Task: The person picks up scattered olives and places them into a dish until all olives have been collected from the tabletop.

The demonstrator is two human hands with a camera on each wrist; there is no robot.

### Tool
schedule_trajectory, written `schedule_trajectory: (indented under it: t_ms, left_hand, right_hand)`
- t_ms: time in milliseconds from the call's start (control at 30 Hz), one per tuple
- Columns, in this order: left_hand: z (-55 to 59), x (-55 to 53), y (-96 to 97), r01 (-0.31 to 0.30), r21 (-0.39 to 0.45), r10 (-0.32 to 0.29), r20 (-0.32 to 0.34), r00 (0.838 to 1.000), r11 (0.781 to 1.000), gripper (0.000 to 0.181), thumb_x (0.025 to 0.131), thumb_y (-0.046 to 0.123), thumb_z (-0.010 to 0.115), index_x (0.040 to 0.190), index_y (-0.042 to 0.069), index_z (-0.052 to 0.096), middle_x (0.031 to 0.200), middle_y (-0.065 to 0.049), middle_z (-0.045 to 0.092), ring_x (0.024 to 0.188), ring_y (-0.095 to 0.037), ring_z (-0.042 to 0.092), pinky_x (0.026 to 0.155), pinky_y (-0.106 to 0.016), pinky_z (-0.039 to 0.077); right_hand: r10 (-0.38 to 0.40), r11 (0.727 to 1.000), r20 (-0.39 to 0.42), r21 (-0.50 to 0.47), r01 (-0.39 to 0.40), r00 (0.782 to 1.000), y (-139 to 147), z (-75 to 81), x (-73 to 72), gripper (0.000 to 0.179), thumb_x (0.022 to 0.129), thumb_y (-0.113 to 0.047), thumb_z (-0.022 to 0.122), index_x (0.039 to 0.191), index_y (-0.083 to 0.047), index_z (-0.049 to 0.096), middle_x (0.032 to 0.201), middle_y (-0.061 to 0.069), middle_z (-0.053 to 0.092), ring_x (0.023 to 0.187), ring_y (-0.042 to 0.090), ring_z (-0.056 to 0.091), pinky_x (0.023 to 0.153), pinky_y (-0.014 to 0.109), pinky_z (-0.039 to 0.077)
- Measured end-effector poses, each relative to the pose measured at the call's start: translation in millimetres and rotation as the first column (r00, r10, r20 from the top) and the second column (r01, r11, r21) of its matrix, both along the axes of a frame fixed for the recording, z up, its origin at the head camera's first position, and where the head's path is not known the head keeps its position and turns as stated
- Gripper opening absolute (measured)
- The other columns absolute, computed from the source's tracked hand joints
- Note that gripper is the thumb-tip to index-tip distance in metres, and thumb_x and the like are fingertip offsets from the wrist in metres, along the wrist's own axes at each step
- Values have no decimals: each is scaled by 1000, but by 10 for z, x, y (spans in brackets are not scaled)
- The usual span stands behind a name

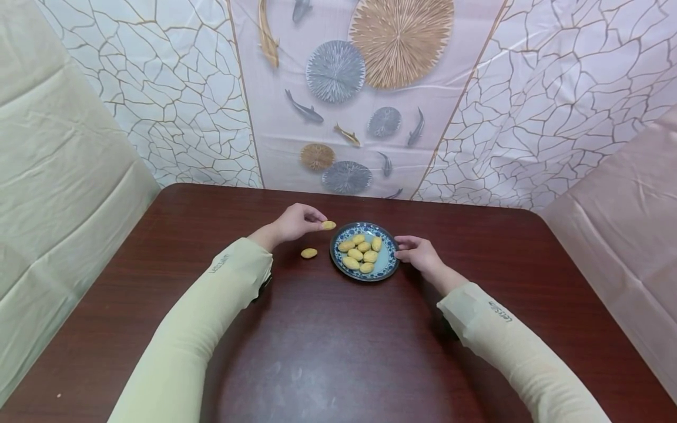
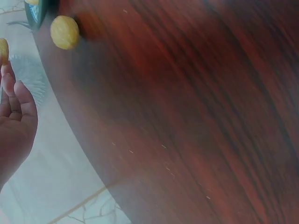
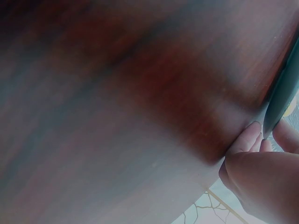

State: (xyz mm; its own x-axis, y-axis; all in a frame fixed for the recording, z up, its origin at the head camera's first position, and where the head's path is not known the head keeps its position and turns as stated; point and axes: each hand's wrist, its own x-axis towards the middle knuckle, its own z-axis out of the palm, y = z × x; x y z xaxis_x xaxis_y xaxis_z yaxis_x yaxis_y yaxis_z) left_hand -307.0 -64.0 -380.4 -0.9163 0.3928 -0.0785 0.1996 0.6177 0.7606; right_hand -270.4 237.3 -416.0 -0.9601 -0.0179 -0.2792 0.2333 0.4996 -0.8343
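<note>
My left hand (image 1: 296, 223) pinches a small yellow oval piece (image 1: 328, 225), potato-like in shape, between thumb and fingertips just left of the plate. Another such yellow piece (image 1: 309, 253) lies on the table below that hand; the left wrist view shows this loose piece (image 2: 65, 32) up close. A round plate (image 1: 387, 251) with a blue floral border carries several more yellow pieces (image 1: 355, 254) in its middle. At the plate's right side my right hand (image 1: 420, 255) grips the rim, and in the right wrist view the plate's edge (image 3: 279, 95) sits between thumb and fingers.
All this stands on a dark reddish-brown table (image 1: 317, 352), toward its far edge. Behind it hangs a patterned cloth (image 1: 338, 123) with fish and round motifs. Pale cloth (image 1: 53, 194) drapes the left side, and more cloth (image 1: 624, 235) the right.
</note>
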Motion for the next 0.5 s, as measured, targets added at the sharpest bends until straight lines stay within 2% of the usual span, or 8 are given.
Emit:
schedule_trajectory:
  t_ms: [333,500]
  left_hand:
    - [35,-12,329,36,25,-35,-39,999,999,23,90,14,62,109,3,67,110,-12,67,103,-22,60,85,-31,48]
    - [6,-22,482,14,47,-12,-45,999,999,23,90,14,62,109,3,67,108,-12,67,101,-22,60,86,-30,49]
  right_hand:
    - [1,1000,2,-3,-1,1000,4,-2,0,46,89,-3,58,134,0,48,120,19,53,93,16,56,86,28,50]
    - [-6,1000,8,-5,6,1000,-12,3,6,46,89,-3,59,134,-1,48,121,19,54,92,14,55,81,24,50]
